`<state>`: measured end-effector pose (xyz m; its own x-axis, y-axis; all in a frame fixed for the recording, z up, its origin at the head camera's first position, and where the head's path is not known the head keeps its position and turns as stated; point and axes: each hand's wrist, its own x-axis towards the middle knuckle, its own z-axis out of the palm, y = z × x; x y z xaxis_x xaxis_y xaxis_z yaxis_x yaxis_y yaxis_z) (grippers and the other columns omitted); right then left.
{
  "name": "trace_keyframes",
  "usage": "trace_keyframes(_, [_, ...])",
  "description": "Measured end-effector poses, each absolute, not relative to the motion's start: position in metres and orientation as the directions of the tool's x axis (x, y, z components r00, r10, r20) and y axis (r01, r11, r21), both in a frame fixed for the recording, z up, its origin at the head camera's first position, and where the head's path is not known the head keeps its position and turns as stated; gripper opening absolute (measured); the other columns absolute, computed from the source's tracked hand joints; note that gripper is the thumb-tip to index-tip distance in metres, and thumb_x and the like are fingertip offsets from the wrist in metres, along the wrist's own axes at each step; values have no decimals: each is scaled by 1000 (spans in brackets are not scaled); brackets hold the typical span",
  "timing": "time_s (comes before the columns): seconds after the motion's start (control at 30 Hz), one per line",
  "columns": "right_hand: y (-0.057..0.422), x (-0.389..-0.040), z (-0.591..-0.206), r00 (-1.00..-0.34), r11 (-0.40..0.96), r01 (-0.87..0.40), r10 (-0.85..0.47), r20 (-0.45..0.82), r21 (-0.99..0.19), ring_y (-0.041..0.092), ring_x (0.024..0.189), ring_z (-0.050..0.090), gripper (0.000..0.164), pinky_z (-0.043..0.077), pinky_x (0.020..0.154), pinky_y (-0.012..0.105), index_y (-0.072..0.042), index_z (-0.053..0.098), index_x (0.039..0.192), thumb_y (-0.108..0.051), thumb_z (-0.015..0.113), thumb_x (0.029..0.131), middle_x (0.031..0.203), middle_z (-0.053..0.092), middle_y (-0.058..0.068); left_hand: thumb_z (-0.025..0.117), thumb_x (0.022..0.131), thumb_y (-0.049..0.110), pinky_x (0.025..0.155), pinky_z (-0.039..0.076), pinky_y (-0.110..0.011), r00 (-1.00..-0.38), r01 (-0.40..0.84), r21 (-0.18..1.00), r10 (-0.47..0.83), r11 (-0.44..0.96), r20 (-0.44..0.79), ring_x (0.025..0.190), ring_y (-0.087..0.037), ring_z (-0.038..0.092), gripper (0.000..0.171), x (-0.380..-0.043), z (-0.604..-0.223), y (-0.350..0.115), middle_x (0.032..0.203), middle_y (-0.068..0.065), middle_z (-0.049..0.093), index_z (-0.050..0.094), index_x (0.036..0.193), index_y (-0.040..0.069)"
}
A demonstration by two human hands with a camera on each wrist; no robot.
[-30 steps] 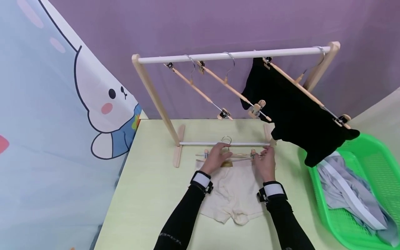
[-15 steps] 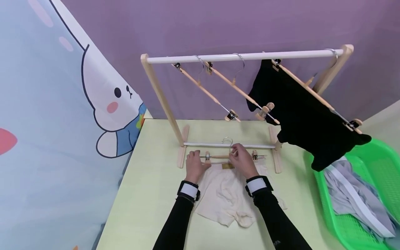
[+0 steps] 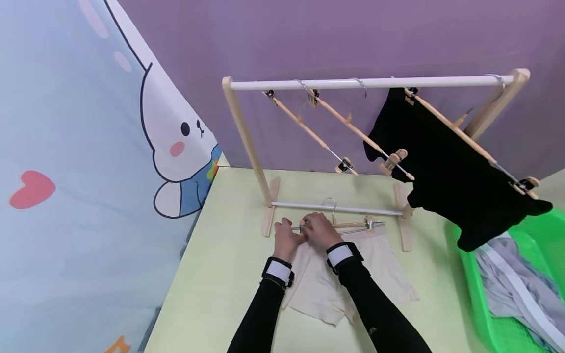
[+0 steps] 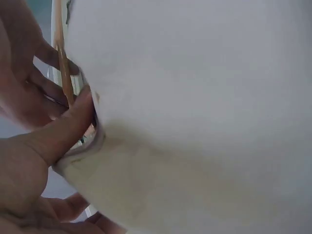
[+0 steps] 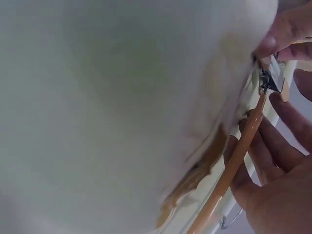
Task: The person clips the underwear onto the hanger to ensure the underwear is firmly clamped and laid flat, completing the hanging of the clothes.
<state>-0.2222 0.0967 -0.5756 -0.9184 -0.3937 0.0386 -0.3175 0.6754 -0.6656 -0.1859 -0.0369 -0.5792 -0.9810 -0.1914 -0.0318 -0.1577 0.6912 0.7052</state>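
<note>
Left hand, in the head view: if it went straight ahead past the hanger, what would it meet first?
The left hand would probably meet the rack's lower white bar, beyond the hanger; whether it would pass above is unclear.

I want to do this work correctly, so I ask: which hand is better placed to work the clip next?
Probably the right hand: its fingers are at the hanger bar, close to the clip, while the left hand pinches the edge of the shorts.

There are four clip hangers (image 3: 350, 225), one clothes rack (image 3: 326, 84), one basket (image 3: 478, 296), one pair of shorts (image 3: 312, 289), one black garment (image 3: 437, 157).
</note>
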Motion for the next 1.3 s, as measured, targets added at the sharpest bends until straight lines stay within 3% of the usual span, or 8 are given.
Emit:
trace_keyframes(0.17, [95,-220,-564,-930,617,-242,-367,-1,-748,18,72,58,13,47,68,35,-9,59,90,-19,64,98,81,65,4,91,70,23,68,52,-49,-978,-175,740,-204,649,-52,72,-40,58,66,-183,-580,-36,105,-25,50,49,113,-6])
trace_keyframes(0.33, [92,-219,-555,-903,570,-231,-427,-44,-788,14,77,63,28,50,71,31,1,60,118,-16,65,97,88,70,6,91,70,22,75,55,-43,-976,-189,789,-202,584,-84,89,-35,66,70,-179,-581,-45,106,-24,62,49,118,-7])
trace_keyframes(0.4, [91,-219,-555,-892,573,-246,-449,-49,-782,13,75,60,27,48,70,30,1,63,119,-15,64,97,86,68,5,90,70,16,75,56,-39,-978,-185,815,-184,549,-99,89,-31,68,59,-179,-580,-51,102,-22,67,55,111,-7])
trace_keyframes(0.53, [91,-219,-558,-888,593,-307,-460,-1,-744,12,68,51,11,42,65,28,-8,69,91,-16,64,97,75,60,2,86,72,4,70,55,-32,-983,-181,843,-131,507,-132,79,-24,70,29,-180,-579,-63,88,-16,73,68,92,-5])
trace_keyframes(0.67, [91,-218,-562,-896,594,-361,-435,90,-719,10,70,56,12,45,67,28,-12,72,88,-17,65,96,79,66,0,82,75,6,68,53,-29,-984,-174,833,-65,524,-164,73,-19,69,12,-181,-577,-71,79,-12,75,76,84,-1])
trace_keyframes(0.87, [91,-218,-563,-893,560,-424,-391,224,-712,14,76,66,13,52,71,34,-8,77,92,-15,67,94,84,72,2,82,81,14,67,51,-25,-990,-127,843,-11,522,-142,77,-15,66,11,-183,-584,-79,84,-9,76,80,85,4])
trace_keyframes(1.1, [90,-220,-561,-884,566,-422,-432,180,-708,11,74,64,13,51,71,31,-9,77,89,-14,67,95,83,72,-1,77,88,16,73,52,-25,-994,-52,873,56,486,-91,87,-16,69,12,-182,-591,-88,91,-9,77,80,92,5])
trace_keyframes(1.3, [92,-222,-556,-897,551,-398,-402,185,-733,13,78,66,13,52,74,33,-8,77,90,-15,67,95,84,73,0,75,89,18,72,49,-24,-991,-42,896,97,443,-94,83,-11,65,14,-181,-592,-89,93,-8,77,80,95,6])
